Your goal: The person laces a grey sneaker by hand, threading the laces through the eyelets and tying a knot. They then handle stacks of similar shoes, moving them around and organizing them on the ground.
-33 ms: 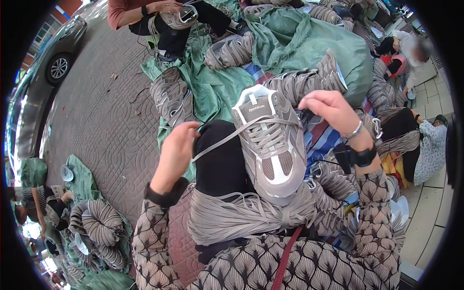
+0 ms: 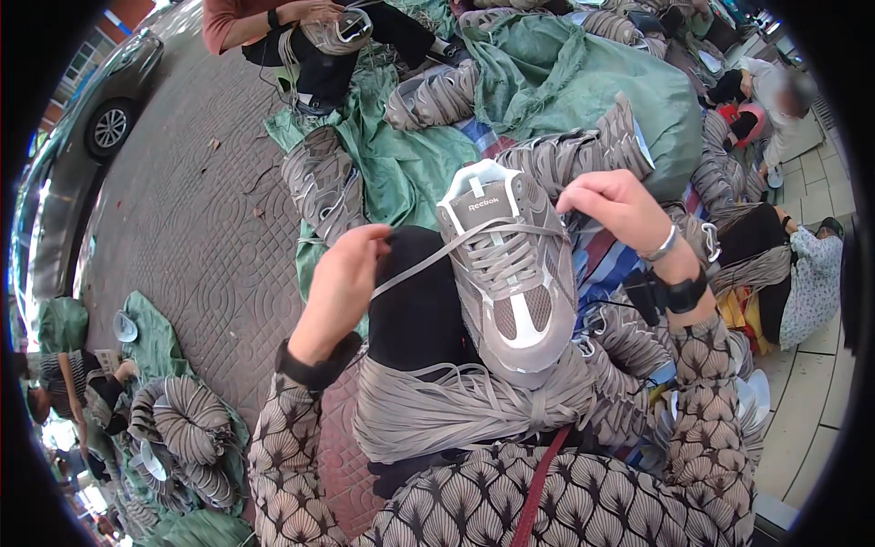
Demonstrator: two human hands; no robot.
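Observation:
A grey and white shoe upper [image 2: 540,314] rests on my lap with its toe toward me. Grey lacing crosses its tongue. From the top of the lacing a flat grey shoelace [image 2: 415,270] stretches left into my left hand [image 2: 342,287], whose fingers are closed on it. To the right of the shoe's collar, my right hand [image 2: 624,211] is held in a pinch; whatever lies between those fingertips is too small to make out. A thick bundle of grey shoelaces [image 2: 437,415], tied at its right part, lies across my thighs.
Stacks of nested shoe uppers [image 2: 324,182] lie ahead and to my right, around a large green sack [image 2: 602,100]. Across from me another person's hand [image 2: 314,13] is at a shoe upper. More people sit right and lower left. A parked car [image 2: 100,118] stands far left.
My left hand has shifted slightly right and up, toward the shoe, with the shoelace. My right hand has moved a little left. The shoe has stayed in place.

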